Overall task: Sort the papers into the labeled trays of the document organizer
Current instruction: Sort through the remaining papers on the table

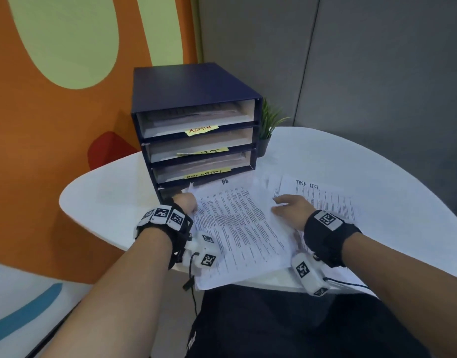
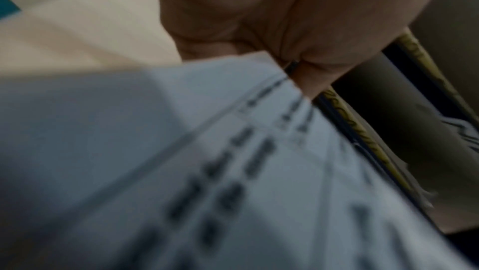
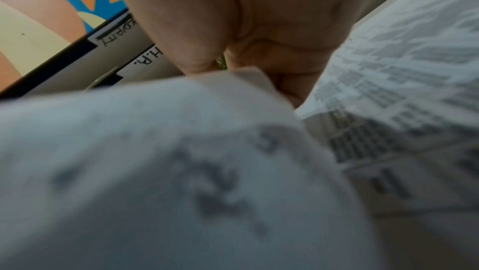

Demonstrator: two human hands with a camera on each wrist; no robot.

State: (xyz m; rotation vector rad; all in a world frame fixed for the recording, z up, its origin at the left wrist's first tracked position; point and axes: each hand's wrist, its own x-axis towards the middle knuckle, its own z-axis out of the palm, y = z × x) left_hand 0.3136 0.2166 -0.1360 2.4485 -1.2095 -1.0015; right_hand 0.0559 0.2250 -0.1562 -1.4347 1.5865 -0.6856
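Note:
A dark blue document organizer (image 1: 194, 99) stands on the white table (image 1: 364, 164), its trays tagged with yellow labels: ADMIN (image 1: 201, 129), a half-hidden middle one (image 1: 209, 151) and SECURITY (image 1: 208, 173). I hold a printed stack of papers (image 1: 237, 228) in front of the lowest tray, its far edge at the opening. My left hand (image 1: 187, 202) pinches the stack's left edge; in the left wrist view the hand (image 2: 298, 65) nips the paper (image 2: 233, 172). My right hand (image 1: 281, 206) grips the right edge; in the right wrist view its fingers (image 3: 246, 53) close over the sheet (image 3: 181, 151).
A sheet headed TASK LIST (image 1: 323, 200) lies on the table under my right hand, also seen in the right wrist view as a printed sheet (image 3: 401, 69). A small potted plant (image 1: 267, 125) stands right of the organizer. An orange wall is on the left.

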